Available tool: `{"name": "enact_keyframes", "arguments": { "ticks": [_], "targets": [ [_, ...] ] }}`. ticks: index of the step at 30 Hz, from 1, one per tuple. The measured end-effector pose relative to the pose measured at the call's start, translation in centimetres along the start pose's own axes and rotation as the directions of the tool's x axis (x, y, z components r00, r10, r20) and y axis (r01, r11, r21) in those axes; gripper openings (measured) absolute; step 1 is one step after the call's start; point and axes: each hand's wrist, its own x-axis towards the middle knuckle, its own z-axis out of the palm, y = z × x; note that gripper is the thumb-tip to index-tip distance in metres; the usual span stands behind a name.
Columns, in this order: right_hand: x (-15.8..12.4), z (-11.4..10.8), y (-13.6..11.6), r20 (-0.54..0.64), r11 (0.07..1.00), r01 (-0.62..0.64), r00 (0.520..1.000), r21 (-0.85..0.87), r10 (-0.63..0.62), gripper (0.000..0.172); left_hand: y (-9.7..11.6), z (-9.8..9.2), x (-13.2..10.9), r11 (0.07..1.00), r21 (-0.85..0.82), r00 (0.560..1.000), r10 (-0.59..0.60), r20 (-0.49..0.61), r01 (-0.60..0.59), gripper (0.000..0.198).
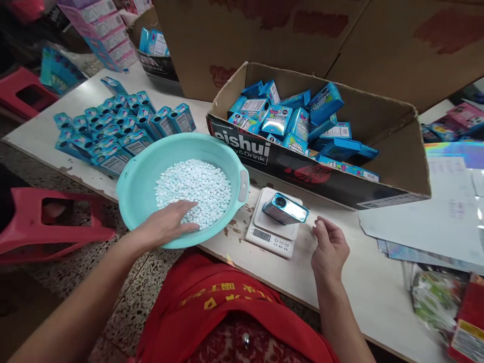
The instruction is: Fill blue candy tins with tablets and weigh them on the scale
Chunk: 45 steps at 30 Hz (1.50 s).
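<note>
My left hand (pixel 172 222) reaches over the near rim of a turquoise plastic basin (pixel 138 189), thumb and fingers apart and touching a heap of small white candies (pixel 204 186). On a white digital kitchen scale (pixel 274 245) stands a small blue box (pixel 286 208), with a round dark hole in its top face. Just right of the scale is my right hand (pixel 330 248), its fingers curled in and the thumb against them. Whatever those fingers may hold is hidden. The digits on the scale's display are hard to read.
An open cardboard carton (pixel 317 176) behind the scale holds several blue candy boxes (pixel 278 120). Several more blue boxes (pixel 109 126) stand grouped left of the basin. Papers (pixel 434 217) and plastic packaging (pixel 434 297) lie at right. Red stools (pixel 49 222) stand at left.
</note>
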Motion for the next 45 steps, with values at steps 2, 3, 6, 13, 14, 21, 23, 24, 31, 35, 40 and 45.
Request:
{"name": "enact_keyframes", "arguments": {
  "ticks": [2, 3, 6, 13, 14, 21, 23, 24, 31, 35, 40, 45],
  "targets": [
    [-0.1, 0.3, -0.2, 0.006, 1.000, 0.007, 1.000, 0.001, -0.007, 0.045, 0.4, -0.3, 0.9, 0.993, 0.024, 0.992, 0.111, 0.062, -0.112, 0.060],
    [-0.2, 0.4, -0.3, 0.005, 1.000, 0.009, 1.000, 0.000, -0.009, 0.045, 0.8, -0.4, 1.2, 0.989, 0.042, 0.987, 0.138, 0.081, -0.142, 0.055],
    [-0.5, 0.6, -0.7, -0.002, 1.000, 0.005, 1.000, -0.011, -0.005, 0.047, 1.8, -0.8, 1.6, 0.983, 0.020, 0.971, 0.180, 0.159, -0.185, 0.036],
    [-0.9, 2.0, -1.7, 0.263, 0.962, 0.269, 0.932, -0.039, -0.250, 0.063, 1.4, -1.7, 0.7, 0.960, -0.251, 0.979, 0.160, 0.129, -0.124, 0.017],
    [-0.9, 2.5, -2.0, 0.311, 0.949, 0.307, 0.910, -0.066, -0.273, 0.067, 1.2, -1.9, 0.3, 0.928, -0.357, 0.988, 0.140, 0.061, -0.110, 0.016],
    [-1.8, 5.5, -6.8, 0.235, 0.950, 0.311, 0.925, -0.016, -0.299, 0.049, 0.6, -2.8, -0.6, -0.140, -0.972, 0.936, -0.325, -0.134, -0.188, 0.025],
    [-2.7, 6.5, -9.0, 0.267, 0.910, 0.408, 0.871, 0.072, -0.412, 0.046, 0.9, -3.4, -0.2, -0.377, -0.898, 0.915, -0.398, -0.065, -0.228, 0.025],
    [-3.3, 7.2, -9.9, 0.329, 0.878, 0.466, 0.816, 0.111, -0.475, 0.044, 1.2, -3.9, 0.0, -0.460, -0.855, 0.911, -0.410, -0.037, -0.241, 0.028],
    [-7.5, 14.2, -11.7, 0.635, 0.593, 0.773, 0.346, 0.224, -0.691, 0.023, 6.3, -7.9, -0.5, -0.439, -0.693, 0.803, -0.473, -0.362, -0.571, 0.046],
    [-8.7, 16.3, -10.7, 0.667, 0.545, 0.817, 0.302, 0.186, -0.681, 0.023, 7.6, -7.5, 0.1, -0.182, -0.692, 0.647, -0.575, -0.501, -0.698, 0.045],
    [-9.2, 16.4, -10.3, 0.710, 0.554, 0.816, 0.291, 0.165, -0.641, 0.021, 7.0, -6.3, 0.8, -0.125, -0.703, 0.603, -0.630, -0.489, -0.700, 0.044],
    [-9.2, 16.6, -10.0, 0.736, 0.605, 0.782, 0.320, 0.151, -0.597, 0.023, 7.2, -6.7, 0.6, -0.177, -0.698, 0.643, -0.589, -0.489, -0.694, 0.050]
  ]
}}
